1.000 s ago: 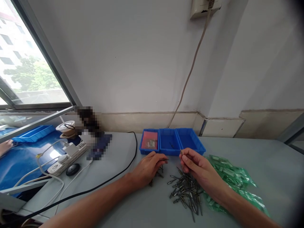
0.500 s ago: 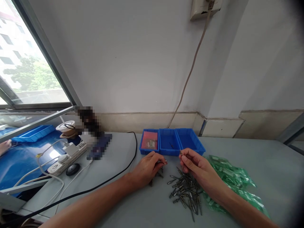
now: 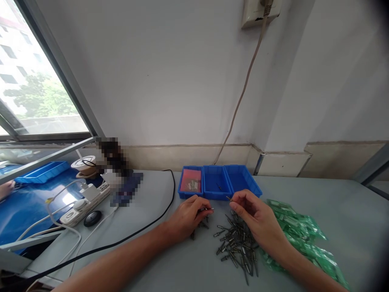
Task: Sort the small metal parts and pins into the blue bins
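My left hand [image 3: 191, 215] is closed, its thumb and forefinger pinching a thin metal piece that looks like a blind rivet [image 3: 212, 209]. My right hand [image 3: 253, 211] pinches another small brass-toned rivet [image 3: 229, 198] between thumb and fingertips, just in front of the blue bins. Under and beside the right hand lies a loose pile of similar rivets [image 3: 235, 243], grey with thin stems. A few more rivets [image 3: 204, 223] lie beneath the left hand, partly hidden by it.
Three joined blue bins [image 3: 215, 194] stand by the wall; the left one holds a red card [image 3: 191, 178] with a small bag. Green plastic bags [image 3: 294, 223] lie right. A black cable [image 3: 142, 231], power strip [image 3: 85, 205] and mouse [image 3: 92, 218] are at left.
The rivet in my right hand has tipped from upright to pointing left, and the right fingers have shifted slightly. My left hand has barely moved and keeps its pinch.
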The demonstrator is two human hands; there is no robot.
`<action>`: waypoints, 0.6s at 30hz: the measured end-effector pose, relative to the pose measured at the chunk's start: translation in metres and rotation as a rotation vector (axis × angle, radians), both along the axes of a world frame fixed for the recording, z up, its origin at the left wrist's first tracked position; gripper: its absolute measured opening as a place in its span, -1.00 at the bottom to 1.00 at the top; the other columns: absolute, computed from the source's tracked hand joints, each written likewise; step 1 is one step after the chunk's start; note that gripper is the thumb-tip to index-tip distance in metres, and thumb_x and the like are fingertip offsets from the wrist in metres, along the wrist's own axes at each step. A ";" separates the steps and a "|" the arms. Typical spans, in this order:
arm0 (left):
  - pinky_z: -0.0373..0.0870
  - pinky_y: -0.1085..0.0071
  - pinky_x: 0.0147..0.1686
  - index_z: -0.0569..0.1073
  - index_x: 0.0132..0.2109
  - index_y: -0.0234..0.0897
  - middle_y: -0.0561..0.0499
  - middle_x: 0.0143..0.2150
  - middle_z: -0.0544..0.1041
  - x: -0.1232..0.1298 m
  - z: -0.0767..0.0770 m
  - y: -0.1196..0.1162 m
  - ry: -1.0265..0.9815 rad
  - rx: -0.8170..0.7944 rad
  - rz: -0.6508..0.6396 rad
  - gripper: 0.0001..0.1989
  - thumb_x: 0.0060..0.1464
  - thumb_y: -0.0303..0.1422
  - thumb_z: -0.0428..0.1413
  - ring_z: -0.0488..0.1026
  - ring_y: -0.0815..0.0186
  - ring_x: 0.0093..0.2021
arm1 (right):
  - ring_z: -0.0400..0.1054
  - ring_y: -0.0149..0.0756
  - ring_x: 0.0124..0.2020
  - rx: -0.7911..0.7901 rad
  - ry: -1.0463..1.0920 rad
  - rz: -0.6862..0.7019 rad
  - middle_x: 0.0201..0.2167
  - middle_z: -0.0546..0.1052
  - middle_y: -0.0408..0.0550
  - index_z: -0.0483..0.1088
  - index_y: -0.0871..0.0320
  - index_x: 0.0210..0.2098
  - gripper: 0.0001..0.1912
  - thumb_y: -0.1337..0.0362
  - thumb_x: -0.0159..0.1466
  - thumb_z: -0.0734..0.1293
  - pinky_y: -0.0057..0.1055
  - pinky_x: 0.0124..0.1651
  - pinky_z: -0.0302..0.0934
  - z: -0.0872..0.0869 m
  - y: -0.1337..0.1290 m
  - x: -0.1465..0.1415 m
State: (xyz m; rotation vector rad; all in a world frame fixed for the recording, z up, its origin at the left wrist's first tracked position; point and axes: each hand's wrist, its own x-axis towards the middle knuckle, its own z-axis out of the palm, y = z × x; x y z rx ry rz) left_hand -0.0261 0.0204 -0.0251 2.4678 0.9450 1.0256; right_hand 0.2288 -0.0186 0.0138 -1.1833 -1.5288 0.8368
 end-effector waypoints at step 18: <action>0.50 0.43 -0.08 0.52 0.05 -0.20 0.02 -0.14 0.63 0.000 -0.002 0.002 0.035 0.139 -0.008 -0.74 0.53 -0.17 0.02 0.55 0.30 -0.14 | 0.22 -0.37 -0.50 -0.266 0.276 0.089 -0.37 0.52 -0.12 0.52 0.08 -0.11 -0.51 -0.21 0.29 0.49 -0.37 -0.39 0.08 0.002 0.005 -0.002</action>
